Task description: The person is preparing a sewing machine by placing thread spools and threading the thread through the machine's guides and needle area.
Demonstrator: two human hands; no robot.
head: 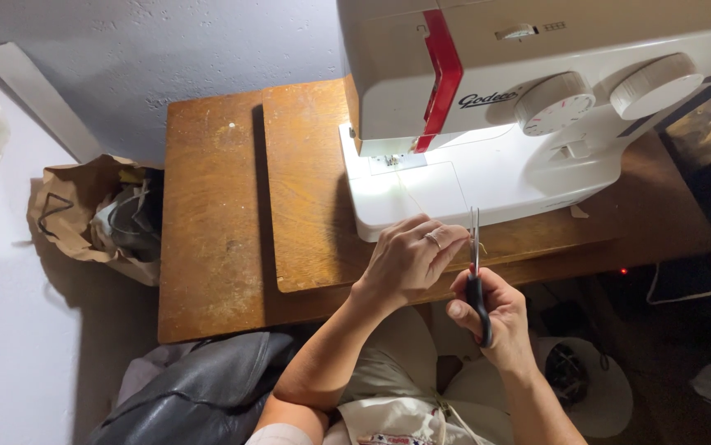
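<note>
My right hand (494, 317) grips black-handled scissors (477, 280), blades pointing up toward the sewing machine. My left hand (411, 259) is just left of the blades, fingers pinched on something small and yellowish at the blade tips; it is too small to identify. A ring shows on one finger of that hand. Both hands hover over the front edge of the wooden table (215, 247), just in front of the white sewing machine (487, 156), whose lamp lights the needle area (390, 161).
The machine has a red stripe and two round dials (553, 103). A brown paper bag (96, 214) with dark contents sits on the floor at left. Dark grey fabric (199, 391) lies by my lap. A white cable (693, 292) trails at right.
</note>
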